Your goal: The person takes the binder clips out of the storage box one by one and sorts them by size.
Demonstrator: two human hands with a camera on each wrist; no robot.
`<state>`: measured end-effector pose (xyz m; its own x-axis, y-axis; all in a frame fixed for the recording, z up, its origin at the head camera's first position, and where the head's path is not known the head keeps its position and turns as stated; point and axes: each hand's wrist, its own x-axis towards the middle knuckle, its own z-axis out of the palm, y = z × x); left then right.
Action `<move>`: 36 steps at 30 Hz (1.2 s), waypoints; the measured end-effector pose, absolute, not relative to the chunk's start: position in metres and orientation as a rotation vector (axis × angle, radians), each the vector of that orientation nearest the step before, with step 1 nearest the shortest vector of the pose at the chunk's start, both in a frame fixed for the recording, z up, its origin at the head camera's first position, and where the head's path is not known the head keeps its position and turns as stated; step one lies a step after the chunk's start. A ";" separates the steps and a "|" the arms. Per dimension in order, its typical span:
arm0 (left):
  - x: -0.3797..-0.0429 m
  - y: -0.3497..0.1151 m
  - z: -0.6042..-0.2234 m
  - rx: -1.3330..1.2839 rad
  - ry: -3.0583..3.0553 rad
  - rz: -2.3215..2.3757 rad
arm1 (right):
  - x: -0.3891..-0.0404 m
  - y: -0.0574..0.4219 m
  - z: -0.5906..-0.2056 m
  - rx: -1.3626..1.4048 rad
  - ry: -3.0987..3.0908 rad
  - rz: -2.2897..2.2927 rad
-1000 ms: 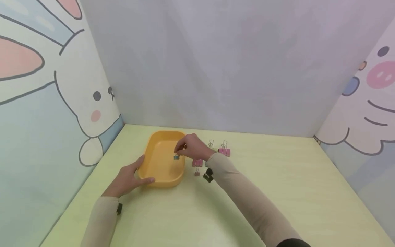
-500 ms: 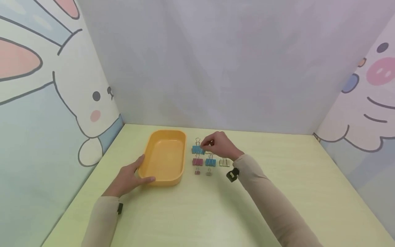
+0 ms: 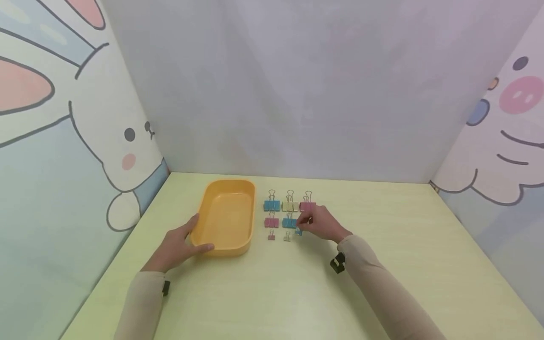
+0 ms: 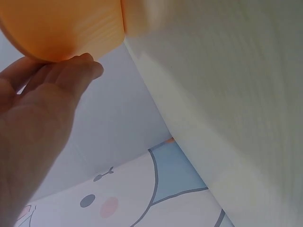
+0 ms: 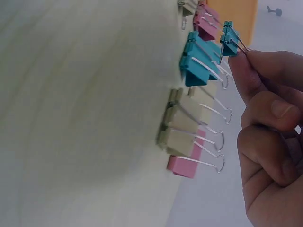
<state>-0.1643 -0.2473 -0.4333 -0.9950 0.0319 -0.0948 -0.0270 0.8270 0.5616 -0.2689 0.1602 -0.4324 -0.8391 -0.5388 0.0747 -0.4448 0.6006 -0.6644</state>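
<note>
My right hand (image 3: 320,224) pinches a small blue binder clip (image 5: 229,39) by its wire handles, low over the table. That clip hangs at the right end of the front row, beside a small cream binder clip (image 3: 287,237). Just behind it stands a blue binder clip (image 3: 290,223); a cream binder clip (image 5: 182,123), hidden by my hand in the head view, shows in the right wrist view. At the left, my left hand (image 3: 172,245) holds the near left corner of an orange tray (image 3: 253,219), thumb on the front rim and fingers along the side.
Other binder clips stand in rows right of the tray: a large blue one (image 3: 272,206), a large cream one (image 3: 290,206) and a large pink one (image 3: 308,206) at the back. A pink clip (image 3: 271,222) and a small pink clip (image 3: 271,237) stand nearest the tray.
My right hand has carried the small blue binder clip from over the tray's right edge, rightward past the back row, then down to the front row. The left hand stays at the tray.
</note>
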 end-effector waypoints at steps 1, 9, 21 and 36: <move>-0.164 -0.248 -0.433 0.005 2.910 0.891 | -0.268 0.162 -0.435 -0.818 2.686 -1.059; -0.161 -0.249 -0.432 0.000 2.905 0.889 | -0.268 0.172 -0.448 -0.742 2.726 -0.993; -0.161 -0.253 -0.433 -0.009 2.911 0.881 | -0.270 0.176 -0.453 -0.672 2.721 -0.987; -0.165 -0.249 -0.420 0.133 3.079 0.871 | -0.266 0.189 -0.443 -0.709 2.896 -0.943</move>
<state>-0.1649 -0.2493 -0.4198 -0.9947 0.0631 0.0812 0.0963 0.8489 0.5197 -0.2661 0.1887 -0.4427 -0.8971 -0.4241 0.1237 -0.4156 0.7152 -0.5619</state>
